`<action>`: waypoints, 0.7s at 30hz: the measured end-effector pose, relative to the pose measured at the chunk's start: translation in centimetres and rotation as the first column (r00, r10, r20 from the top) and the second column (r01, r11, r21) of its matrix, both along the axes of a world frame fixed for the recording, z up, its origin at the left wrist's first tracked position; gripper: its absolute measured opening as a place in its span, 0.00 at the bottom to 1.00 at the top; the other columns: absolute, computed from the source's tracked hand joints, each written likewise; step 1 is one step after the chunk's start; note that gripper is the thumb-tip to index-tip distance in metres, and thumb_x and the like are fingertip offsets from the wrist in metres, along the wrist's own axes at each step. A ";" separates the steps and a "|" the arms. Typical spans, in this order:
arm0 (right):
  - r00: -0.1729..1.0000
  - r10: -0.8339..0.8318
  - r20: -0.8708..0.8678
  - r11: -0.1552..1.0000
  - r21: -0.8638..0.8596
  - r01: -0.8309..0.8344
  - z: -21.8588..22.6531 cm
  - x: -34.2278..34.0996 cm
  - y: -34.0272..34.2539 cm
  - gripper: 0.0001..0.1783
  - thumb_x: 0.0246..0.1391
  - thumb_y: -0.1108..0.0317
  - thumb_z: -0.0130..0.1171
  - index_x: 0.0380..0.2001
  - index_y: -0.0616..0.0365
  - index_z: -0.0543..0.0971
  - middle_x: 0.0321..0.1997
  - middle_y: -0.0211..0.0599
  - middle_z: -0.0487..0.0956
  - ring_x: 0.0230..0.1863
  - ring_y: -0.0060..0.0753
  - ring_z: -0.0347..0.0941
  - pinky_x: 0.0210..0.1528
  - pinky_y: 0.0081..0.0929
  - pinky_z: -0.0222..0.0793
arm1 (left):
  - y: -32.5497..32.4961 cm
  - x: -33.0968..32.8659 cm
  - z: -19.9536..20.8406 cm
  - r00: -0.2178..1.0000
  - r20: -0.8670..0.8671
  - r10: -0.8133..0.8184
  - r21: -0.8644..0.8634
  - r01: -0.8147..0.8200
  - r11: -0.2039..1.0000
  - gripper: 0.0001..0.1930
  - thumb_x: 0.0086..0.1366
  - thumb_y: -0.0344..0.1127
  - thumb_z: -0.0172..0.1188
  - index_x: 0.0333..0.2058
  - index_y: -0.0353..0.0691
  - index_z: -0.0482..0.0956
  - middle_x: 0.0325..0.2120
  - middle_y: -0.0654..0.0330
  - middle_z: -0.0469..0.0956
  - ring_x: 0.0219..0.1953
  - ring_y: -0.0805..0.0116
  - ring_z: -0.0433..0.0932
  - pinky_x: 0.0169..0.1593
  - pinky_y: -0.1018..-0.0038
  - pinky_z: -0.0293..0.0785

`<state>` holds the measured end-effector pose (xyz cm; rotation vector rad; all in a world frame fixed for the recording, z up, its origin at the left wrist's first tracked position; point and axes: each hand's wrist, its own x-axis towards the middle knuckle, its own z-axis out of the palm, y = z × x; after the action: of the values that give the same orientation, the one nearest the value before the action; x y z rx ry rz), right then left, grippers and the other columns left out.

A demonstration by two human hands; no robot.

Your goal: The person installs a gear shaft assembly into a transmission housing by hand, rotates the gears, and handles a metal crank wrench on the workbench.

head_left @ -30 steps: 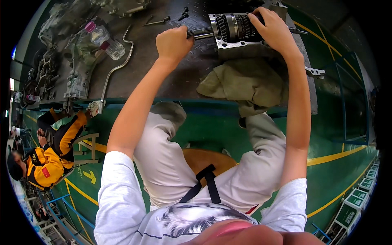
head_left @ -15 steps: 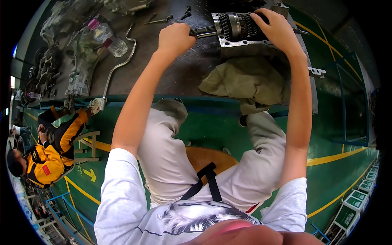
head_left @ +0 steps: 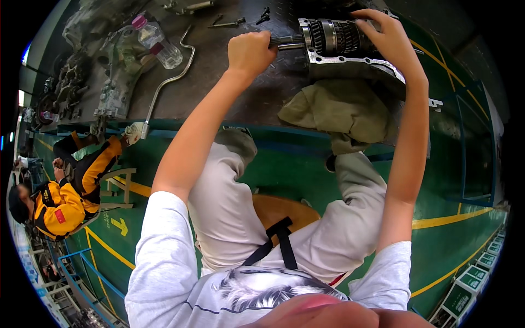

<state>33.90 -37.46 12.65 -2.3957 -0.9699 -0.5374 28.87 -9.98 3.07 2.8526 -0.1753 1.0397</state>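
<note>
My left hand [head_left: 250, 53] is closed around the end of a splined gearbox shaft [head_left: 288, 40]. That shaft runs right into a gear set [head_left: 334, 37] lying in an open metal gearbox housing [head_left: 340, 63]. At the right end of the gears is my right hand [head_left: 389, 37], fingers apart and bent over them. Whether its fingertips press on a gear cannot be made out. An olive-green cloth [head_left: 339, 109] lies just in front of the housing and droops over the table's edge.
The metal table [head_left: 219, 106] also bears a bent speed brace [head_left: 165, 83], a plastic bottle [head_left: 158, 46], bolts [head_left: 227, 23] and metal castings [head_left: 115, 98]. A seated person in yellow and black [head_left: 63, 213] is at the left. My legs are under the table's edge.
The table and everything on it sit slightly farther right in the view, both hands with them. My left hand stays on the shaft; the right hand's fingers are a little more bent.
</note>
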 end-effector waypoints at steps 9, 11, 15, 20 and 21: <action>0.986 0.000 -0.164 1.000 0.030 0.005 -1.5 2.2 -2.0 0.16 0.56 0.66 0.48 0.45 0.60 0.76 0.41 0.45 0.78 0.43 0.41 0.74 0.48 0.28 0.66 | 0.3 0.2 0.4 0.999 -0.052 0.001 -0.002 -0.002 1.000 0.10 0.47 0.41 0.59 0.19 0.39 0.78 0.19 0.51 0.77 0.23 0.52 0.78 0.27 0.63 0.73; 0.987 -0.010 -0.161 1.000 0.022 0.014 -1.0 1.7 -2.3 0.17 0.56 0.66 0.47 0.46 0.60 0.75 0.41 0.45 0.78 0.43 0.40 0.74 0.48 0.27 0.66 | -0.2 0.4 0.6 0.998 -0.063 -0.001 0.006 0.001 1.000 0.09 0.46 0.39 0.58 0.19 0.39 0.79 0.19 0.50 0.77 0.23 0.53 0.78 0.28 0.63 0.73; 0.977 -0.071 -0.202 0.997 -0.024 0.067 -0.2 1.6 -3.0 0.17 0.57 0.69 0.46 0.47 0.62 0.73 0.44 0.43 0.77 0.47 0.35 0.72 0.53 0.25 0.62 | -0.3 0.3 1.0 0.994 -0.105 0.013 0.001 -0.013 1.000 0.09 0.45 0.38 0.57 0.19 0.38 0.79 0.20 0.50 0.78 0.24 0.52 0.79 0.29 0.63 0.74; 0.927 -0.373 -0.046 0.922 -0.127 0.365 -1.1 3.8 -7.4 0.18 0.54 0.72 0.41 0.46 0.63 0.74 0.48 0.48 0.76 0.51 0.46 0.71 0.54 0.30 0.62 | -0.6 0.2 1.4 0.974 -0.226 0.033 -0.021 -0.039 0.999 0.10 0.43 0.37 0.57 0.19 0.37 0.80 0.21 0.49 0.78 0.25 0.52 0.79 0.30 0.64 0.75; 0.927 -0.373 -0.046 0.922 -0.130 0.365 -1.3 4.2 -8.2 0.18 0.54 0.72 0.41 0.46 0.63 0.74 0.48 0.48 0.76 0.51 0.46 0.71 0.54 0.30 0.62 | -0.7 0.3 1.4 0.973 -0.227 0.033 -0.024 -0.039 0.999 0.10 0.43 0.37 0.57 0.19 0.37 0.80 0.21 0.49 0.78 0.25 0.52 0.79 0.30 0.64 0.75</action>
<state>38.08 -45.67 11.38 -2.7045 -0.5303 -0.5359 29.12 -10.67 4.49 2.9295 -0.0894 0.7068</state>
